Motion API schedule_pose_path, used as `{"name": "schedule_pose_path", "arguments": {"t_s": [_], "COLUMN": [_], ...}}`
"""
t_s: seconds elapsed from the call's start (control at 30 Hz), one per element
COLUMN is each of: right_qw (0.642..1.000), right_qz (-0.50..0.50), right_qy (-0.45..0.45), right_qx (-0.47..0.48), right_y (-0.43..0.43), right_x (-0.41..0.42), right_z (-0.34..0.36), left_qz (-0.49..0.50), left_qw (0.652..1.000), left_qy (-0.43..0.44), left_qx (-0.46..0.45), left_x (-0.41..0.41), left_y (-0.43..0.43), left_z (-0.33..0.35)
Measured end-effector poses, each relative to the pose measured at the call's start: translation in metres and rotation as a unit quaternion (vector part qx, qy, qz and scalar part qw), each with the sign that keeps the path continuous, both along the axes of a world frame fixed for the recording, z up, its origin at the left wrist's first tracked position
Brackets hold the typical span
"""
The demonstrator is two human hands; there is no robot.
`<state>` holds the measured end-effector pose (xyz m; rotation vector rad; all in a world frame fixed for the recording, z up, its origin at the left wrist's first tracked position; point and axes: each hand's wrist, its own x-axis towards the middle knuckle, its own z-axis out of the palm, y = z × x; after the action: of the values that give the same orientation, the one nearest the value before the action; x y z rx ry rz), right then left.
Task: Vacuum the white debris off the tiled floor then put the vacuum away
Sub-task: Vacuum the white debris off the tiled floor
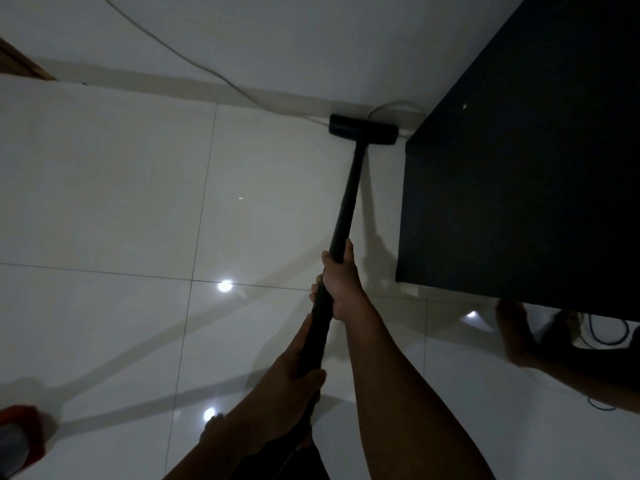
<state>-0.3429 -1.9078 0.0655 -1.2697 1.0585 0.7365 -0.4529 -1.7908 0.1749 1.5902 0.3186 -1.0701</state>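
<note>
Head view looks steeply down a black vacuum wand (pixel 346 202) that runs from the lower middle of the frame up to its floor head (pixel 362 129). The floor head lies flat on the glossy tiled floor (pixel 104 185), pressed against the foot of the pale wall (pixel 311 36), just beside the corner of a large piece of dark furniture (pixel 519 150) on the right.

Both hands are on the wand. The right hand (pixel 341 285) is the farther one, with its fingers wrapped round the tube and the thumb lying along it. The left hand (pixel 294 365) sits nearer the body, lower on the wand, and is likewise closed round it. Both forearms are bare.

A small white speck (pixel 240 198) lies on the tile, left of the wand and well apart from the floor head. Bright round light reflections (pixel 225 286) show on the tiles.

A thin pale cord (pixel 173 50) slants down across the wall and reaches the floor beside the floor head, where it loops behind it.

A bare foot (pixel 514 336) stands at the near edge of the dark furniture, with a blue cable (pixel 607 332) coiled on the floor just beyond it. At the lower left corner a blurred red object (pixel 24 434) pokes in; what it is cannot be told.
</note>
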Motion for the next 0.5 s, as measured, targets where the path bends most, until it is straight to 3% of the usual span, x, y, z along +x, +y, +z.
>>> {"name": "schedule_pose_path", "arguments": {"t_s": [0.5], "right_qw": [0.999], "right_qz": [-0.027], "right_qy": [-0.028], "right_qx": [-0.010], "right_y": [0.007], "right_x": [0.003], "right_z": [0.008], "left_qz": [-0.001], "left_qw": [1.000], "left_qy": [-0.014], "left_qx": [0.000], "left_x": [0.010], "left_y": [0.010], "left_z": [0.020]}}
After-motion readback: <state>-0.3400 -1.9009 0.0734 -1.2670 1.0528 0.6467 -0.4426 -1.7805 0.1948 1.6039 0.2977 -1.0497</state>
